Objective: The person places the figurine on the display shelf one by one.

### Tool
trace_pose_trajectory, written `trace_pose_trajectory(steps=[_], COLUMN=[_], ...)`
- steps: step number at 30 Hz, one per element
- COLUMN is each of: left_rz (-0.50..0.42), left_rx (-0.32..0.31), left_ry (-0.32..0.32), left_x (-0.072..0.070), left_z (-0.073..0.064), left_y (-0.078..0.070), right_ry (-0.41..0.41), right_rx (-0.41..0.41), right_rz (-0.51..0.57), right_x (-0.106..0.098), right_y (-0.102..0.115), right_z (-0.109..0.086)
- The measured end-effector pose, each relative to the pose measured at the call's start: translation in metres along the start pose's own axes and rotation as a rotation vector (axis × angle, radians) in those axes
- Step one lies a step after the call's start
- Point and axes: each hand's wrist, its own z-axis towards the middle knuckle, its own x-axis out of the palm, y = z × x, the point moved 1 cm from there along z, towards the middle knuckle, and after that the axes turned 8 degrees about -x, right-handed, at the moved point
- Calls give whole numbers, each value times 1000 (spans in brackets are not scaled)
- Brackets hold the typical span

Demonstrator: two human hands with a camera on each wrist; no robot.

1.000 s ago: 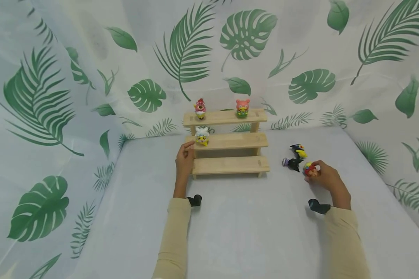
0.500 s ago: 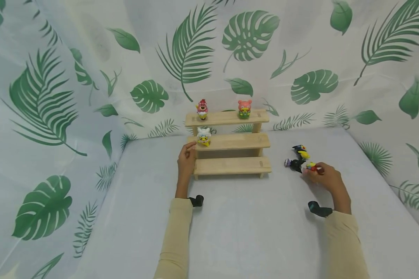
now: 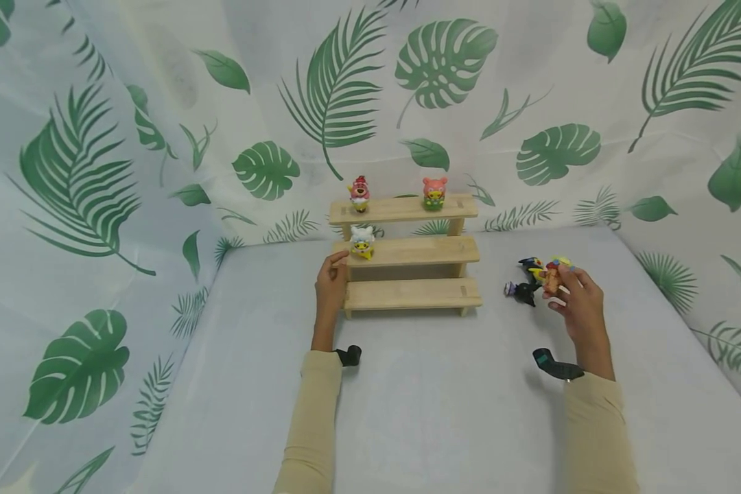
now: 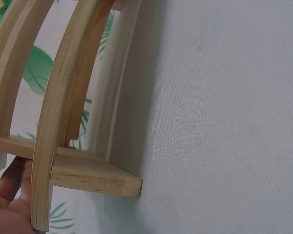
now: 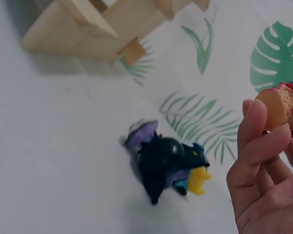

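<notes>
My right hand (image 3: 579, 305) pinches a small toy figurine (image 3: 552, 278) with red, yellow and blue parts. Its tan, waffle-patterned base (image 5: 278, 109) pokes out between thumb and fingers in the right wrist view. Just left of that hand, a black figurine (image 3: 522, 293) lies on the table beside another dark and yellow figurine (image 3: 530, 263), partly covered. My left hand (image 3: 331, 285) grips the left side of a three-tier wooden stand (image 3: 414, 293), fingers (image 4: 10, 178) bent against its side. A white-hatted figurine (image 3: 362, 242) stands on the middle tier, close to the left fingertips.
On the top tier stand a pink figurine with a red hat (image 3: 359, 194) at the left and a pink and green one (image 3: 434, 193) toward the right. A white cloth with green leaves (image 3: 438, 65) hangs behind the white tabletop (image 3: 432, 398).
My right hand has lifted the waffle-based figurine off the table and turned it, moving slightly up and away from me. My left hand has stayed at the stand.
</notes>
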Motion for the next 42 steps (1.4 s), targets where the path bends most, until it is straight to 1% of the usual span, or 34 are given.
trace_pose_trajectory(steps=[2,4,7,10,12,16,20,26,32,34,36,39,42], left_rz=[1,-1,2,6,10,17,21,19,8,9,14,22,29], left_rx=[2,3,2,-5,-9,-15,-11,-9,-6,-9,-12,-14,-14], left_ry=[2,2,2,-2,-3,-1,-1,-2,-3,-6,-11,-15,-19], left_x=[0,-1,-1,-1,0,1,1,0,0,0,0,1,1], left_z=[0,0,0,0,0,0,0,0,-2,-2,-2,-1,-1], left_y=[-1,-1,-2,0,1,2,1,0,-2,-2,-2,-1,1], right_ry=[32,68,123,164,183,199,241,300,360,374,378,360,349], right_rx=[-13,-24,-40,-68,-92,-130,-175,-308,-408,-450,-498,-557,-578], right_rz=[73,107,134,116,73,-50,-155,-370,-465,-515,-549,-601,-615], right_x=[7,14,26,38,46,62,76,102,127,139,148,160,165], right_y=[1,2,0,-1,-2,-2,-1,5,8,14,14,11,-3], right_z=[0,0,2,3,4,7,12,15,20,15,15,16,24])
